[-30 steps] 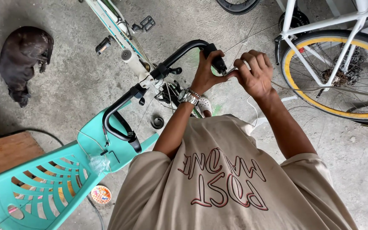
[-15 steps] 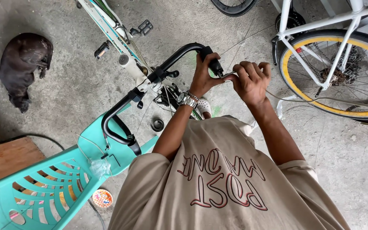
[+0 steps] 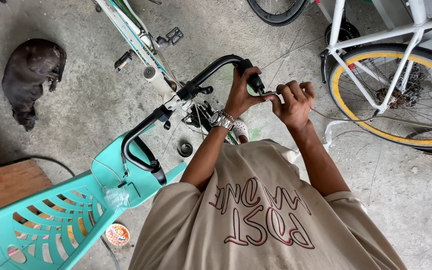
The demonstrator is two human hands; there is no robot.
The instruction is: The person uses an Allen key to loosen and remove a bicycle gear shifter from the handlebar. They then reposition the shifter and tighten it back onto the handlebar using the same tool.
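A white bicycle frame (image 3: 128, 30) carries a curved black handlebar (image 3: 211, 70) at the middle of the view. My left hand (image 3: 241, 92), with a metal watch on its wrist, is closed around the black grip at the bar's right end. My right hand (image 3: 293, 102) sits just right of it, fingers curled on a thin metal key (image 3: 268, 93) that points into the bar end. The bar's other end (image 3: 141, 155) hangs over a turquoise plastic chair.
The turquoise chair (image 3: 51, 220) stands at lower left with a small plastic bag and wire on it. A dark animal (image 3: 31, 75) lies on the concrete at left. A white bicycle with a yellow-rimmed wheel (image 3: 391, 95) stands at right. A wooden board (image 3: 6, 190) lies far left.
Both hands have stayed at the bar end. My right hand has shifted slightly right and turned on the metal key.
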